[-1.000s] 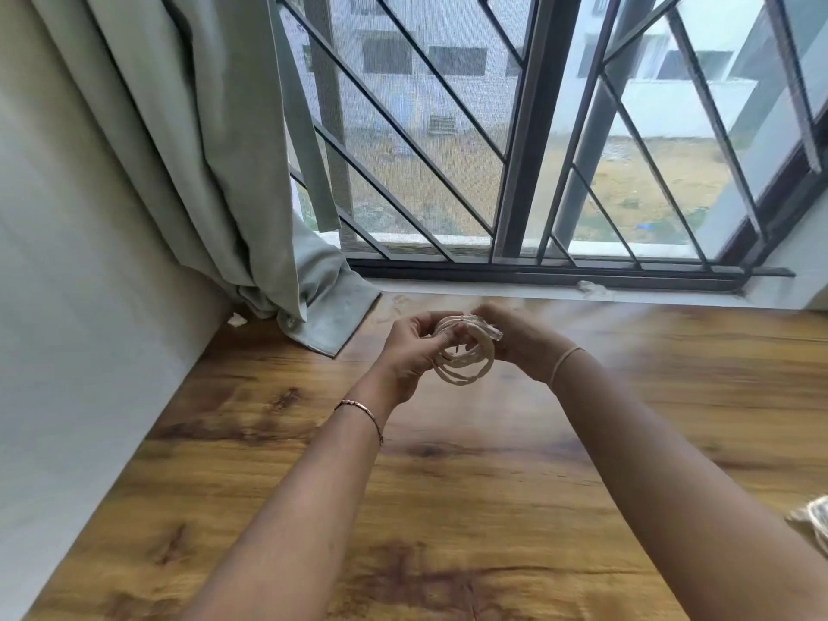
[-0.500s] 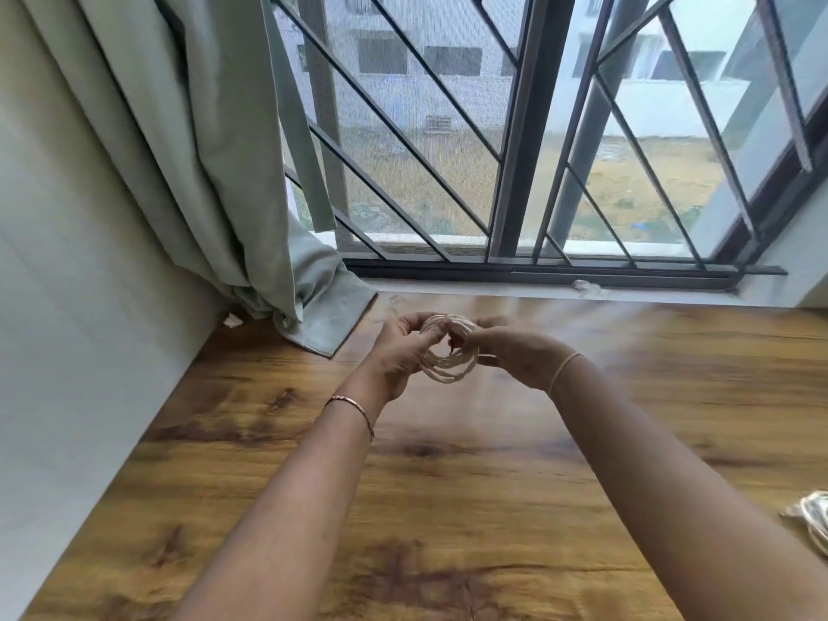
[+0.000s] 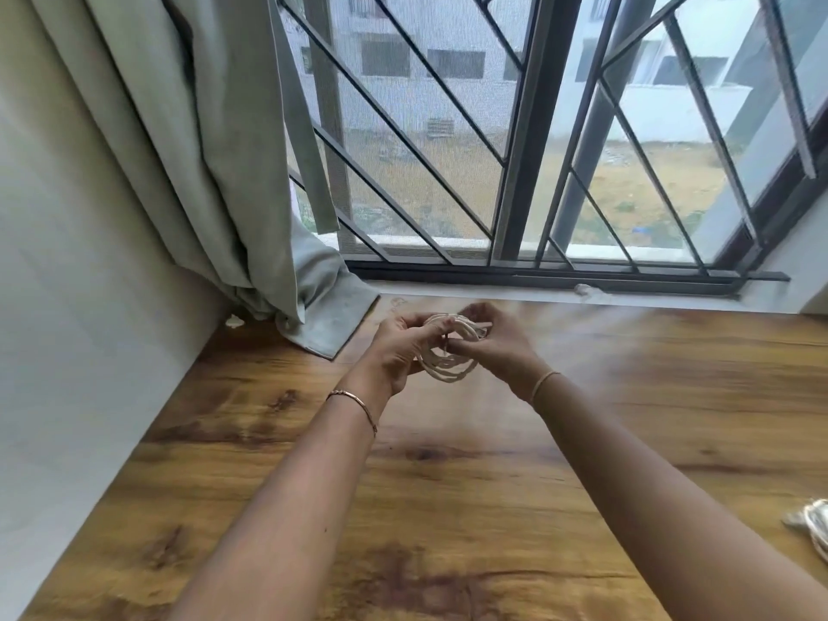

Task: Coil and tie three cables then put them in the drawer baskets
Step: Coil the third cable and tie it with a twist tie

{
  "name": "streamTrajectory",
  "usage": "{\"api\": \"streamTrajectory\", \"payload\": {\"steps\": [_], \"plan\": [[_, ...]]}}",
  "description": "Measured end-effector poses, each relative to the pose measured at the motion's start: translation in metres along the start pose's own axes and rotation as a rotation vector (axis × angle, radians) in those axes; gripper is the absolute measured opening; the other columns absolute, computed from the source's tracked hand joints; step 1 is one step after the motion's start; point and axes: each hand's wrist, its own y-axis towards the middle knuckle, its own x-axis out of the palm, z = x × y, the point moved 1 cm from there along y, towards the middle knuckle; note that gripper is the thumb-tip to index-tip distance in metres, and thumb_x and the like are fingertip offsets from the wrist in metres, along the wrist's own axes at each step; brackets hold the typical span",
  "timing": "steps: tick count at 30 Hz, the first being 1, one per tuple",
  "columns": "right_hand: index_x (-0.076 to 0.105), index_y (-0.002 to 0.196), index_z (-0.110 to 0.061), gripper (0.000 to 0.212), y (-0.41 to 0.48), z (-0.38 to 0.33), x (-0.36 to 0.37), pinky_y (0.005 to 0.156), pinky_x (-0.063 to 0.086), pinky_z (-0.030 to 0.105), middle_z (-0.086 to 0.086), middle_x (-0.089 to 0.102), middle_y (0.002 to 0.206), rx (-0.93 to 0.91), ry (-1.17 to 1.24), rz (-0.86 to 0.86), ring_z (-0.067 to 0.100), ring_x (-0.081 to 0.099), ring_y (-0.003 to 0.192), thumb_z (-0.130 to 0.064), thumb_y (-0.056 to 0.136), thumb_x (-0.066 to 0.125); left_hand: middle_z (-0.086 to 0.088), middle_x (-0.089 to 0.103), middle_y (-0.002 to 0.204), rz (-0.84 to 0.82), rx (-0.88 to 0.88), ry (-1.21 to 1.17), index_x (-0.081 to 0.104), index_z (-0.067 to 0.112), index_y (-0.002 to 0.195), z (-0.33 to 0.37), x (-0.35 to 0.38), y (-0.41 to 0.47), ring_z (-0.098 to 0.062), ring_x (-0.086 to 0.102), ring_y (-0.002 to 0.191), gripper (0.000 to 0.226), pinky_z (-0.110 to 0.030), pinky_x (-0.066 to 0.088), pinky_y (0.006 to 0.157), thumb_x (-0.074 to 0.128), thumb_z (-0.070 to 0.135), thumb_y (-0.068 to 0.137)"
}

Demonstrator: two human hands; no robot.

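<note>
A small coil of white cable (image 3: 450, 365) hangs in the air above the far part of the wooden table (image 3: 448, 486), held between both hands. My left hand (image 3: 401, 347) grips the coil's left side with its fingers curled over the loops. My right hand (image 3: 497, 340) pinches the coil's top right, its fingertips inside the loops. Another white cable (image 3: 813, 528) lies on the table at the right edge of view, cut off by the frame. No drawer or basket is in view.
A barred window (image 3: 537, 150) runs along the table's far edge. A grey-green curtain (image 3: 188, 150) hangs at the left, its hem resting on the table's back left corner. A pale wall (image 3: 67, 329) borders the table's left side.
The hands with the coil have shifted slightly and the fingers have worked round the loops. The view has tilted a little.
</note>
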Motion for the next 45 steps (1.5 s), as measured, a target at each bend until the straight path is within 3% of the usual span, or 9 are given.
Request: {"api": "streamTrajectory", "payload": {"steps": [5, 8, 12, 18, 22, 27, 34, 40, 45], "plan": [[0.065, 0.089, -0.016, 0.035, -0.005, -0.010, 0.001, 0.065, 0.055, 0.033, -0.002, 0.066, 0.090, -0.283, -0.193, 0.168, 0.013, 0.060, 0.079, -0.017, 0.062, 0.087, 0.002, 0.068, 0.073, 0.020, -0.040, -0.018, 0.067, 0.011, 0.107, 0.000, -0.001, 0.002, -0.009, 0.065, 0.072, 0.028, -0.024, 0.049, 0.061, 0.074, 0.019, 0.081], [0.068, 0.082, -0.015, 0.024, -0.005, -0.011, 0.000, 0.063, 0.057, 0.043, -0.004, 0.068, 0.080, -0.305, -0.181, 0.159, 0.015, 0.063, 0.076, -0.015, 0.065, 0.085, 0.003, 0.067, 0.073, 0.013, -0.056, -0.028, 0.068, 0.014, 0.105, 0.002, 0.000, 0.003, -0.010, 0.064, 0.073, 0.026, -0.025, 0.049, 0.061, 0.074, 0.020, 0.080], [0.070, 0.079, -0.017, 0.017, -0.007, -0.012, -0.003, 0.066, 0.058, 0.043, -0.003, 0.070, 0.080, -0.305, -0.160, 0.126, 0.015, 0.065, 0.080, -0.012, 0.069, 0.083, 0.002, 0.069, 0.073, 0.025, -0.096, -0.034, 0.069, 0.014, 0.102, 0.005, -0.002, 0.003, -0.013, 0.064, 0.074, 0.024, -0.027, 0.047, 0.066, 0.074, 0.016, 0.078], [0.072, 0.089, -0.004, 0.008, -0.005, -0.011, -0.001, 0.078, 0.057, 0.044, 0.004, 0.070, 0.083, -0.165, -0.046, 0.106, 0.017, 0.066, 0.082, -0.009, 0.083, 0.072, -0.002, 0.069, 0.088, -0.020, -0.097, -0.048, 0.067, 0.010, 0.108, 0.000, -0.005, 0.002, -0.014, 0.062, 0.074, 0.029, -0.027, 0.050, 0.063, 0.073, 0.018, 0.081], [0.072, 0.089, -0.008, 0.007, -0.006, -0.012, 0.000, 0.080, 0.057, 0.036, 0.002, 0.070, 0.083, -0.110, 0.024, 0.089, 0.015, 0.065, 0.082, -0.012, 0.087, 0.067, -0.004, 0.066, 0.091, -0.053, -0.067, -0.047, 0.063, 0.000, 0.118, -0.004, -0.003, 0.000, -0.011, 0.061, 0.069, 0.044, -0.026, 0.051, 0.061, 0.074, 0.015, 0.079], [0.069, 0.091, 0.000, 0.010, -0.003, -0.013, -0.003, 0.064, 0.052, 0.020, 0.010, 0.068, 0.080, 0.047, 0.246, 0.035, 0.015, 0.063, 0.073, -0.002, 0.081, 0.072, -0.003, 0.064, 0.079, -0.064, -0.035, -0.019, 0.062, -0.006, 0.115, -0.004, 0.001, -0.001, -0.007, 0.061, 0.060, 0.040, -0.021, 0.050, 0.052, 0.073, 0.003, 0.078], [0.064, 0.104, 0.014, 0.025, -0.002, -0.019, -0.012, 0.051, 0.049, 0.017, 0.013, 0.065, 0.075, 0.277, 0.379, -0.063, 0.012, 0.062, 0.056, 0.002, 0.081, 0.068, -0.007, 0.066, 0.084, -0.096, 0.025, 0.028, 0.061, -0.010, 0.114, -0.010, 0.004, -0.001, -0.006, 0.064, 0.062, 0.041, -0.020, 0.050, 0.052, 0.074, 0.001, 0.076], [0.062, 0.091, -0.008, 0.016, -0.007, -0.016, -0.015, 0.045, 0.044, 0.017, 0.009, 0.063, 0.075, 0.290, 0.268, 0.084, 0.013, 0.059, 0.057, 0.002, 0.080, 0.068, -0.007, 0.068, 0.082, -0.089, 0.042, 0.009, 0.066, 0.001, 0.103, -0.018, 0.014, -0.002, -0.012, 0.063, 0.066, 0.029, -0.023, 0.050, 0.057, 0.076, 0.007, 0.076], [0.070, 0.086, -0.006, 0.004, -0.018, -0.015, -0.022, 0.064, 0.055, 0.022, 0.009, 0.068, 0.084, 0.219, -0.025, 0.104, 0.016, 0.063, 0.074, -0.006, 0.083, 0.067, -0.004, 0.068, 0.080, -0.137, -0.017, 0.025, 0.067, 0.007, 0.097, -0.026, 0.021, -0.004, -0.010, 0.062, 0.066, 0.022, -0.024, 0.049, 0.057, 0.076, 0.012, 0.077]]}}
